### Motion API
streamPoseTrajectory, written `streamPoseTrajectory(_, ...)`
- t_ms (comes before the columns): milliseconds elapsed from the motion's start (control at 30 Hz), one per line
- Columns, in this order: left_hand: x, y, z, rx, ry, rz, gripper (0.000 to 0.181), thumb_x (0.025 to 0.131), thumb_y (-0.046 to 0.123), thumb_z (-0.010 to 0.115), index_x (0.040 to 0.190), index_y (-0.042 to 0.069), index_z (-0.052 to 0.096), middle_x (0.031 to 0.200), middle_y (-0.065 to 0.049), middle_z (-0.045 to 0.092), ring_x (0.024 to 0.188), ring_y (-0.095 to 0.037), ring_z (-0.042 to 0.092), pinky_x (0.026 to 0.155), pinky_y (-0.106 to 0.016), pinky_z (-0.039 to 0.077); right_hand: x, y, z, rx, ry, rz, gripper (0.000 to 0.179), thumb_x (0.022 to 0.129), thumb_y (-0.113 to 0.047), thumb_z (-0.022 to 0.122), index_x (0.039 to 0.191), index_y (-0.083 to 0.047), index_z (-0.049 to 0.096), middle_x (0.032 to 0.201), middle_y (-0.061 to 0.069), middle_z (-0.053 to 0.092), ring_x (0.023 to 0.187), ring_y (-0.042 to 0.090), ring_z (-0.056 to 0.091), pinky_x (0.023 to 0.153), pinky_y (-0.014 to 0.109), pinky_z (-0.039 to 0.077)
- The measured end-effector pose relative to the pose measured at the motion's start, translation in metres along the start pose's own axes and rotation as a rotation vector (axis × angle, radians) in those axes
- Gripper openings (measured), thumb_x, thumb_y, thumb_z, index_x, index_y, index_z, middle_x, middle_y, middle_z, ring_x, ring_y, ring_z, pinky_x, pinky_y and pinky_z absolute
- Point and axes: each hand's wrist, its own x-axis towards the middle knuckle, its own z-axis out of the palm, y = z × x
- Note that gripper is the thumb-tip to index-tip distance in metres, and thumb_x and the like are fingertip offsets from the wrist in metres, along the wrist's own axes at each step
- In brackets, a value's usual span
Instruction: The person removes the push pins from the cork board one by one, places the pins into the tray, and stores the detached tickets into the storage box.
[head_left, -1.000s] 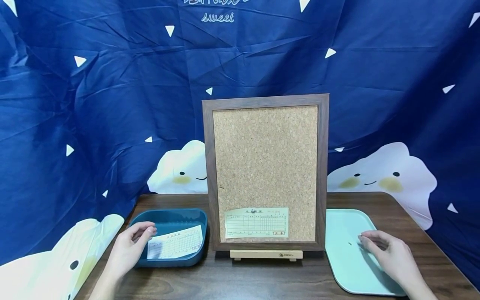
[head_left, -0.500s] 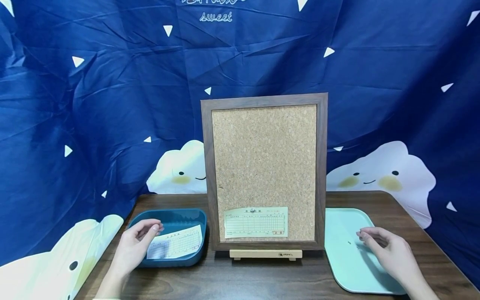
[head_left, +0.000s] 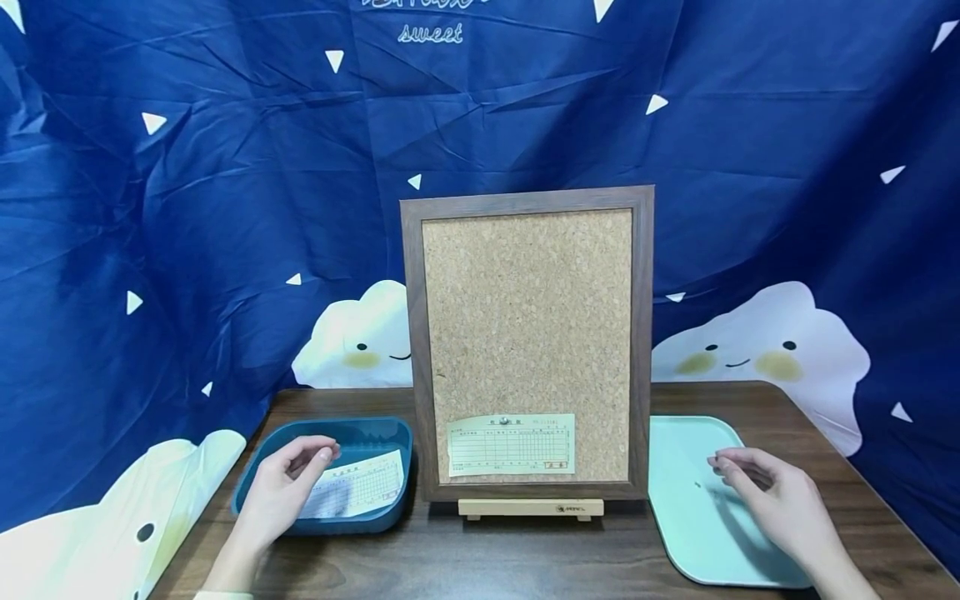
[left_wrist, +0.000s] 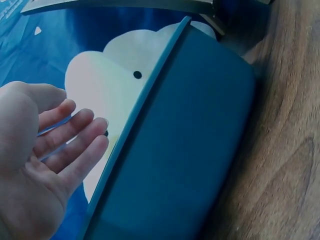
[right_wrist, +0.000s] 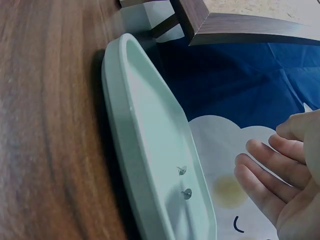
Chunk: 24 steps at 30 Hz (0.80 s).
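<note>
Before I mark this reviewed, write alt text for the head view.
A framed cork board with a printed slip pinned near its bottom stands on a wooden table. The person's left grip hovers over a blue bin holding another slip, their right grip over a pale green tray; a blue cloud-print cloth hangs behind.

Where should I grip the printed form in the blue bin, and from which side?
Probably pinch the printed form by its far edge, from above with the left hand: this thin sheet lies in the blue bin with open space beyond that edge, while its near edge sits close to the near wall.
</note>
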Motion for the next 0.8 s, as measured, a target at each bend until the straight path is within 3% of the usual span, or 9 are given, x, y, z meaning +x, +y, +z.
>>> streamPoseTrajectory(200, 0.001, 0.005, 0.004, 0.002, -0.021, 0.004, 0.02, 0.11, 0.025, 0.065, 0.121, 0.012, 0.077, 0.117, -0.007, 0.08, 0.104, -0.004, 0.074, 0.089, -0.014, 0.056, 0.001, -0.006, 0.003, 0.053, 0.03, -0.053, 0.013, 0.102, -0.008, 0.073, 0.112, -0.001, 0.079, 0.094, -0.03, 0.075, 0.082, -0.021, 0.066, 0.072, 0.003, 0.05)
streamPoseTrajectory(367, 0.002, 0.008, 0.008, -0.001, -0.035, 0.013, 0.019, 0.109, 0.025, 0.067, 0.121, 0.014, 0.077, 0.116, -0.005, 0.081, 0.105, -0.01, 0.075, 0.09, -0.014, 0.056, 0.003, -0.011, 0.003, 0.07, 0.024, -0.059, 0.014, 0.104, -0.011, 0.073, 0.113, -0.003, 0.078, 0.095, -0.028, 0.077, 0.081, -0.016, 0.069, 0.071, 0.004, 0.051)
streamPoseTrajectory(633, 0.003, 0.011, 0.012, -0.002, -0.049, 0.036, 0.018, 0.11, 0.023, 0.066, 0.121, 0.015, 0.077, 0.116, -0.005, 0.08, 0.103, -0.004, 0.073, 0.09, -0.015, 0.057, 0.005, -0.021, 0.003, 0.096, 0.036, -0.097, 0.011, 0.103, -0.01, 0.073, 0.111, -0.004, 0.078, 0.096, -0.028, 0.077, 0.08, -0.013, 0.071, 0.071, 0.006, 0.052)
streamPoseTrajectory(800, 0.005, 0.013, 0.016, -0.022, -0.051, 0.058, 0.017, 0.11, 0.022, 0.066, 0.121, 0.016, 0.077, 0.117, -0.006, 0.08, 0.103, -0.009, 0.074, 0.09, -0.017, 0.058, 0.005, -0.026, 0.003, 0.109, 0.043, -0.112, 0.011, 0.103, -0.008, 0.073, 0.111, -0.003, 0.078, 0.096, -0.03, 0.076, 0.08, -0.014, 0.071, 0.07, 0.006, 0.052)
